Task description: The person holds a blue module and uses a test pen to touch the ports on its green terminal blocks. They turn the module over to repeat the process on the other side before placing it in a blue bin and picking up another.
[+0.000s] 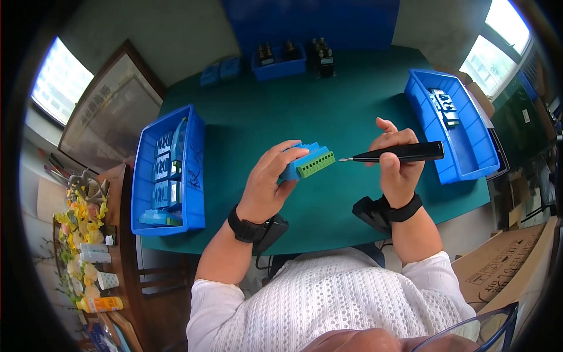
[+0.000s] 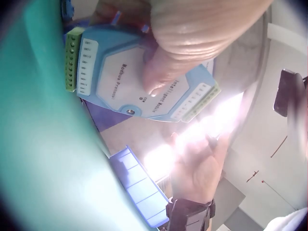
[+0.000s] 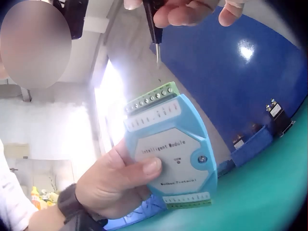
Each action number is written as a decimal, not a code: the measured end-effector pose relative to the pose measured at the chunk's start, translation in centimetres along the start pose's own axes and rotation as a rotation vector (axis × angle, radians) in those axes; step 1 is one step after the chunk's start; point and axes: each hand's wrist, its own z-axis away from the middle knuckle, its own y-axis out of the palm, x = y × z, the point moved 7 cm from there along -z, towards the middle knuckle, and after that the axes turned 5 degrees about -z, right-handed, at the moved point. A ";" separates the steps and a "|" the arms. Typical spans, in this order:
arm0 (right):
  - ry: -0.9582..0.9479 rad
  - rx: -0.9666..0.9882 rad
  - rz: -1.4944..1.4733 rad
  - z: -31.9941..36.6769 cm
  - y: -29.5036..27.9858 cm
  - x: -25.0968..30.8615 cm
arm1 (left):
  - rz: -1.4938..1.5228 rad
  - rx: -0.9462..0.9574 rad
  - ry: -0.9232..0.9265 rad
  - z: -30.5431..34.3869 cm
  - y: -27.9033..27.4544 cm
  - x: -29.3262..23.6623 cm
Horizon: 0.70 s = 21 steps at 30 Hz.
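The left hand (image 1: 269, 180) grips a light blue module (image 3: 197, 139) with a white label and green terminal strips, its thumb lying across the label in both wrist views. One green terminal strip (image 1: 316, 165) faces the right hand. Fingers and thumb of the right hand (image 1: 399, 163) pinch a black screwdriver (image 1: 407, 152), held roughly level. The screwdriver's metal tip (image 3: 158, 55) points at the terminal strip, with a small gap between them. In the left wrist view the right hand (image 2: 197, 166) is washed out by glare.
A blue bin (image 1: 197, 176) of similar modules stands at the left; another blue bin (image 1: 469, 146) at the right holds a few parts. At the back of the green table (image 1: 352, 105) are a small blue bin (image 1: 280, 71), a black component (image 1: 324, 61) and blue pieces (image 1: 220, 71).
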 end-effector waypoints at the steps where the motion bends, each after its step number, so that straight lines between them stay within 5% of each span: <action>1: 0.050 -0.039 -0.031 -0.1 -0.3 -0.4 | 0.004 -0.002 0.000 0.0 0.0 0.1; 10: 0.478 -0.528 -0.417 1.3 -3.1 -5.5 | 0.098 0.034 0.014 0.0 -0.1 -0.7; 16: 0.558 -0.554 -0.622 1.7 -2.8 -6.1 | 0.037 -0.021 0.003 0.0 -0.5 0.1; 21: 0.462 -0.309 -0.349 0.6 -1.0 -3.4 | -0.066 -0.030 -0.004 0.0 -0.5 0.2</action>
